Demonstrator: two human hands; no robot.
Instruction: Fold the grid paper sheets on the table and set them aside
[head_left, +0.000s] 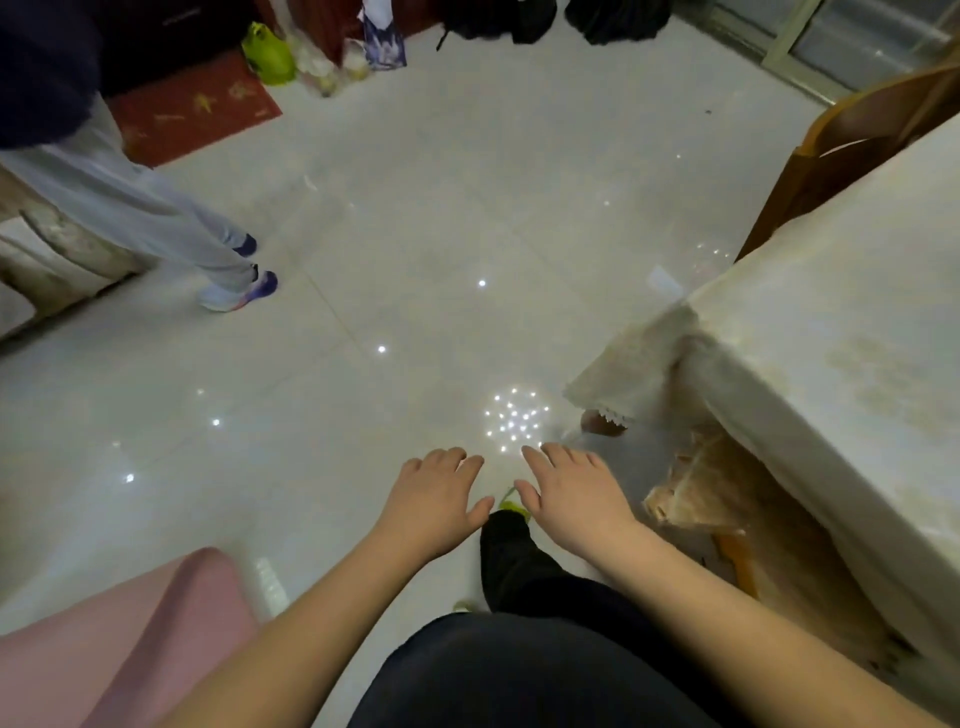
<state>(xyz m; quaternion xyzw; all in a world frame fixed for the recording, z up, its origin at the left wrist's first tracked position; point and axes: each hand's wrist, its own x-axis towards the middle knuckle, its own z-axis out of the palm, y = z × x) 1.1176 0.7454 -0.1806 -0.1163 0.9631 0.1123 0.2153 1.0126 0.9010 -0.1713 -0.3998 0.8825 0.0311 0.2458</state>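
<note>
No grid paper sheets show in this view. My left hand (434, 501) and my right hand (571, 499) are stretched out side by side over the shiny tiled floor, palms down, fingers spread, holding nothing. The table (841, 332) stands at the right under a pale cloth; the part of its top that shows carries nothing. My hands are to the left of the table, below its corner, and apart from it. My dark-trousered legs are beneath my arms.
Another person's legs (156, 218) in light trousers stand at the left. A pink seat (119, 639) is at lower left. A wooden chair (857, 140) sits behind the table. A red mat (192, 109), a green bag (270, 54) and dark bags (498, 21) lie at the far wall.
</note>
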